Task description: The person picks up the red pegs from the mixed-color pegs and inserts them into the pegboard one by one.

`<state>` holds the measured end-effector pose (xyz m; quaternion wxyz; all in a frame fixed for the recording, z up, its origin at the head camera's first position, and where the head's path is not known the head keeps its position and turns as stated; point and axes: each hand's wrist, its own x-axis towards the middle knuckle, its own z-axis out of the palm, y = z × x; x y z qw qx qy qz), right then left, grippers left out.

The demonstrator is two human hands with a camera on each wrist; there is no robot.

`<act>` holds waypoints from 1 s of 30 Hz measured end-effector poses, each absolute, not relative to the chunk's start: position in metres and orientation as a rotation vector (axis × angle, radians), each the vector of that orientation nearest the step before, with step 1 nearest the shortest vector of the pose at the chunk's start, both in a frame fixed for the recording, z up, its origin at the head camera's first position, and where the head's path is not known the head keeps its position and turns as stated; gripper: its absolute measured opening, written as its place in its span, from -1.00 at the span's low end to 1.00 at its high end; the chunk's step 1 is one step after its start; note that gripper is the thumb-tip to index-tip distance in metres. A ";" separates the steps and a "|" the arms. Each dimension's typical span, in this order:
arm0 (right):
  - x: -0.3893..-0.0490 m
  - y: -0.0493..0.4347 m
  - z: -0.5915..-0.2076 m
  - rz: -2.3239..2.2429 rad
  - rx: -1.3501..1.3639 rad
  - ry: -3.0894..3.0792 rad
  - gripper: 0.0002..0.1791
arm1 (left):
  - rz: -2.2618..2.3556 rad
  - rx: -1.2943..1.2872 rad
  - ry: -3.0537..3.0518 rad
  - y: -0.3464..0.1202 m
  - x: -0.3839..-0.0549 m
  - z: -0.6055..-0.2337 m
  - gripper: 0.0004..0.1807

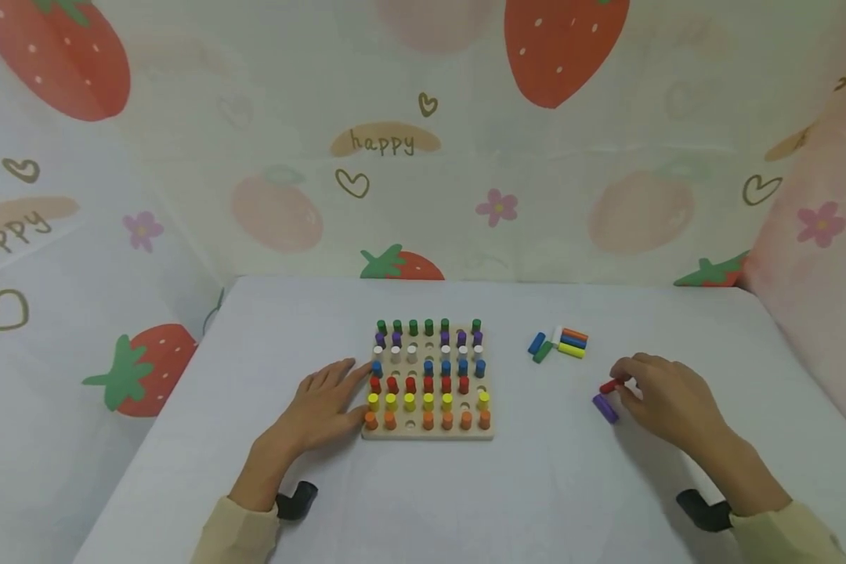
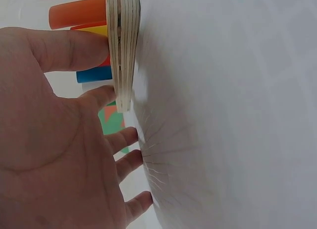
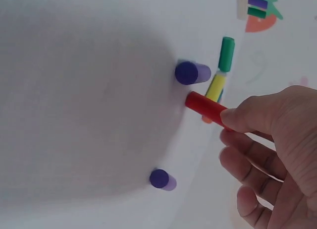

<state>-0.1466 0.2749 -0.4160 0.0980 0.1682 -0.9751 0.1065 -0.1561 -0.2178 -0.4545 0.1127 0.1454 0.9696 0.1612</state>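
Note:
A square wooden pegboard [image 1: 430, 435] lies mid-table, its pegs standing in rows of green, purple, white, blue, red, yellow and orange. Round holes show between some pegs. My left hand [image 1: 324, 406] touches the board's left side with thumb and index finger, the other fingers spread on the white cloth. Off to the right, my right hand [image 1: 673, 403] pinches a red peg [image 3: 205, 107] between thumb and fingers, tilted just above the table. Close beside it is a purple peg [image 1: 605, 408]. A second purple peg [image 3: 162, 179] shows only in the right wrist view.
Between board and right hand lie loose pegs: a blue one [image 1: 536, 343], a green one [image 1: 543, 352], a white one [image 1: 557, 337], and a stacked group with a yellow peg [image 1: 571, 352] nearest. A strawberry-printed cloth [image 1: 507, 157] hangs behind the table.

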 end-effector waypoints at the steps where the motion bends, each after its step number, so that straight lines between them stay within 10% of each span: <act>1: -0.148 0.273 -0.416 0.312 0.515 -2.889 -0.80 | 0.472 0.421 2.847 -0.218 -0.156 -0.455 -0.23; 30: -0.168 0.218 -0.421 0.386 0.635 -2.825 -0.86 | 0.494 0.425 2.841 -0.216 -0.158 -0.457 -0.23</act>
